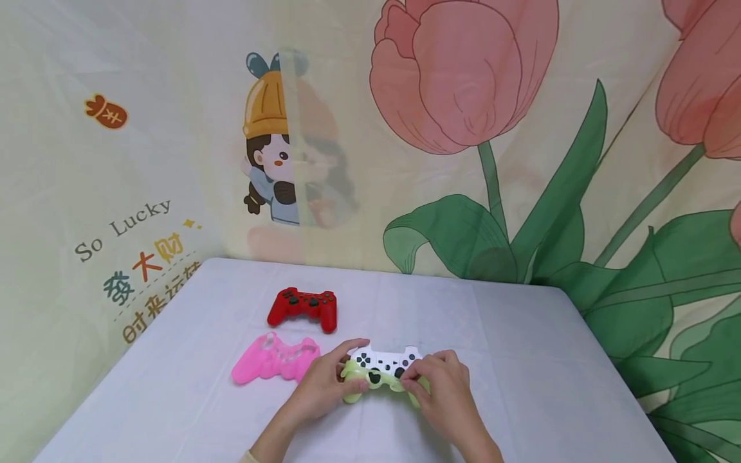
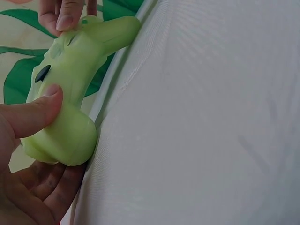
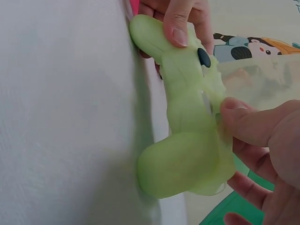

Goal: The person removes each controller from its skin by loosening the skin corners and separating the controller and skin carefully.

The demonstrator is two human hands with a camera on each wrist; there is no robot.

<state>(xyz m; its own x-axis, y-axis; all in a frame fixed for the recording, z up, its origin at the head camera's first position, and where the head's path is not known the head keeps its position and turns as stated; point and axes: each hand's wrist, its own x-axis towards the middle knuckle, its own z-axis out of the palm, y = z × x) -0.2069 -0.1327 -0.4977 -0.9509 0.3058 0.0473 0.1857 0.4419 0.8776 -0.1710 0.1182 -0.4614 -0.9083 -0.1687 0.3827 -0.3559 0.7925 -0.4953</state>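
Observation:
A white game controller [image 1: 386, 360] with black buttons is partly inside a light green silicone cover [image 1: 379, 378]. The cover wraps the grips and lower front, while the controller's upper face shows bare in the head view. My left hand [image 1: 327, 384] grips the left end, thumb on the front of the cover and fingers behind. With thumb and fingers, my right hand [image 1: 442, 392] pinches the cover's edge near the right stick. One black thumbstick [image 2: 42, 73] pokes through the cover in the left wrist view. The right wrist view shows the green cover [image 3: 187, 117] from its lower side.
A red controller [image 1: 303, 308] lies towards the back of the white-covered table [image 1: 509, 360]. In front of it, left of my left hand, is a pink silicone cover [image 1: 274, 359]. A printed curtain [image 1: 336, 244] hangs behind the table.

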